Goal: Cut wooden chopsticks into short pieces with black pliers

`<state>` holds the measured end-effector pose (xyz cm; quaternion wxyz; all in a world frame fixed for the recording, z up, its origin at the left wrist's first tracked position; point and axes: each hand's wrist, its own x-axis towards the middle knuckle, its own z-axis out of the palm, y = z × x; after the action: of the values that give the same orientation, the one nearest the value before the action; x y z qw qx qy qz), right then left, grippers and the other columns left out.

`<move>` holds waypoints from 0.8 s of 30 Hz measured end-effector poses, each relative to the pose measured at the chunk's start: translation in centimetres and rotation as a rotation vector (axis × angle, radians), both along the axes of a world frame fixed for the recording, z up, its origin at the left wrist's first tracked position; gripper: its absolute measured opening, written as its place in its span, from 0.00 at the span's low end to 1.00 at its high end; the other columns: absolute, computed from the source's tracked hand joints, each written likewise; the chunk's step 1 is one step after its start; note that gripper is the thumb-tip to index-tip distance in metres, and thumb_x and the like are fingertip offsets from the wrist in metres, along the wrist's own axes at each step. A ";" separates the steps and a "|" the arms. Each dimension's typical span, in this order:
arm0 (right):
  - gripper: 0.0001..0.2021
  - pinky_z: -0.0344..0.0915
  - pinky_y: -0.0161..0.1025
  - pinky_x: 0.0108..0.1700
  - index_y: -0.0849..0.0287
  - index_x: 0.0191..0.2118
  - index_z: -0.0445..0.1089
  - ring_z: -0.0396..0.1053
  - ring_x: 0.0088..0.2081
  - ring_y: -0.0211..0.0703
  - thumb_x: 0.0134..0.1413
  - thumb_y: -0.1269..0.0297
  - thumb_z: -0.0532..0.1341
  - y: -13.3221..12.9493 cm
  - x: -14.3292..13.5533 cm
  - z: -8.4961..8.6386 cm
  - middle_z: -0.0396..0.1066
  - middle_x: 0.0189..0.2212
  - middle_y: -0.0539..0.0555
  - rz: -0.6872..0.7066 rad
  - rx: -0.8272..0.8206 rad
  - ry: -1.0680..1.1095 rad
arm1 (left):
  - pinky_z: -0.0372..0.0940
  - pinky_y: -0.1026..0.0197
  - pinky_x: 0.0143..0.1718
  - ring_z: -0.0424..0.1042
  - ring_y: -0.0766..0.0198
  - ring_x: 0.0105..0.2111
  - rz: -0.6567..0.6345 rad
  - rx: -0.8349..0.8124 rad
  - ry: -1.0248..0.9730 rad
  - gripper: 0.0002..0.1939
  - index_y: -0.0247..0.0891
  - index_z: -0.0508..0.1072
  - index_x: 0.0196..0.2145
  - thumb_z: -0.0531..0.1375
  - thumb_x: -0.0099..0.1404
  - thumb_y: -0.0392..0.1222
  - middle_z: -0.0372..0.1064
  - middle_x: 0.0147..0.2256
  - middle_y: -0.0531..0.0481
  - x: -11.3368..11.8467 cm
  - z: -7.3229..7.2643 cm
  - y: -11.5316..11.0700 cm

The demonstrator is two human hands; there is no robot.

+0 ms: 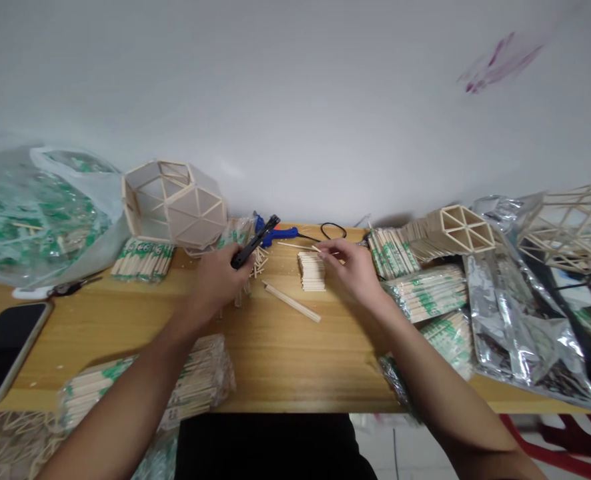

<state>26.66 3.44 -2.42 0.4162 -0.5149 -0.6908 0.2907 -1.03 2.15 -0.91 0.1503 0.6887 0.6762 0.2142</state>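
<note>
My left hand [221,275] is closed around a long, narrow black hand tool [255,243], its tip pointing up and to the right; its exact kind is unclear. My right hand [351,267] pinches a short wooden stick [317,249] at the upper end of a neat stack of short sticks [312,272]. Between my hands, a few longer wooden sticks [293,302] lie slanted on the table. Small cut stick pieces [259,262] are scattered beside my left hand. Behind them rests a blue glue gun [281,233] with a black cord.
Bagged sticks [143,260] and a panelled wooden frame [175,207] stand left, near a phone [8,350]. More stick packs [428,291], a hexagonal stick model [463,230] and silver bags [525,333] crowd the right. A wall [295,120] rises behind the table [295,380].
</note>
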 end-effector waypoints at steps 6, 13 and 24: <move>0.09 0.70 0.44 0.46 0.57 0.41 0.78 0.76 0.40 0.50 0.62 0.74 0.61 0.1 0.4 0.0 0.81 0.38 0.58 0.069 0.138 -0.321 | 0.56 0.59 0.32 0.71 0.58 0.31 -0.016 -0.001 0.034 0.18 0.38 0.77 0.36 0.55 0.67 0.54 0.76 0.30 0.47 0.0 0.0 -0.1; 0.10 0.68 0.45 0.48 0.59 0.42 0.78 0.75 0.43 0.51 0.66 0.74 0.59 0.6 0.2 -1.4 0.80 0.39 0.59 0.136 0.206 -0.382 | 0.55 0.59 0.32 0.71 0.57 0.31 -0.007 -0.042 0.055 0.17 0.39 0.77 0.36 0.56 0.67 0.53 0.76 0.30 0.48 0.3 0.3 -0.1; 0.10 0.66 0.45 0.50 0.59 0.41 0.79 0.75 0.43 0.51 0.66 0.73 0.59 1.1 0.2 -1.7 0.81 0.40 0.59 0.176 0.218 -0.402 | 0.54 0.58 0.32 0.71 0.57 0.31 -0.005 -0.020 0.062 0.16 0.40 0.76 0.35 0.56 0.68 0.54 0.74 0.29 0.47 0.3 -0.3 -0.1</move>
<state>26.81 4.58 -4.16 0.2968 -0.4523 -0.8291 0.1410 -0.74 2.03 -1.17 0.1364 0.6951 0.6811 0.1856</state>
